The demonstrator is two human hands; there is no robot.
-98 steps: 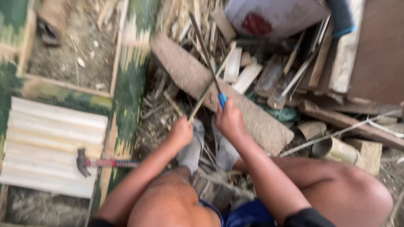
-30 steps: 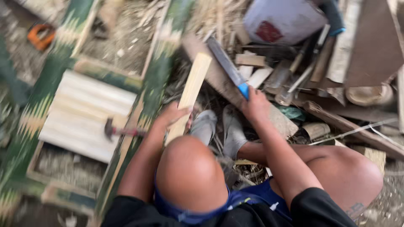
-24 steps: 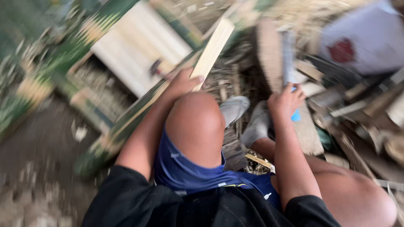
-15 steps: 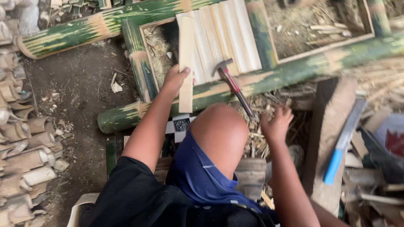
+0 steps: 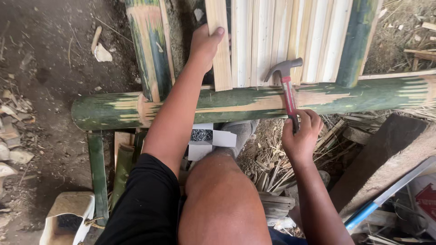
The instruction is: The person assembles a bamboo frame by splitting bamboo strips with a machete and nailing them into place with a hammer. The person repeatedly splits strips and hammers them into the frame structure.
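Observation:
My left hand (image 5: 205, 43) presses a pale bamboo slat (image 5: 220, 50) flat at the left end of a row of slats (image 5: 290, 36) lying across a green bamboo frame. My right hand (image 5: 300, 136) grips the red handle of a claw hammer (image 5: 286, 84), whose steel head rests on the slats just above the thick green bamboo pole (image 5: 254, 102). My bare knee (image 5: 222, 195) fills the lower middle.
A small open white box of nails (image 5: 204, 136) sits under the pole beside my foot. A blue-handled long knife (image 5: 386, 193) lies on a wooden block at the right. An upright green bamboo post (image 5: 147, 45) stands left. Bamboo scraps and dirt lie around.
I put the blue-handled knife down on the block, turned to the frame, laid the new slat beside the others, and my right hand took hold of the hammer.

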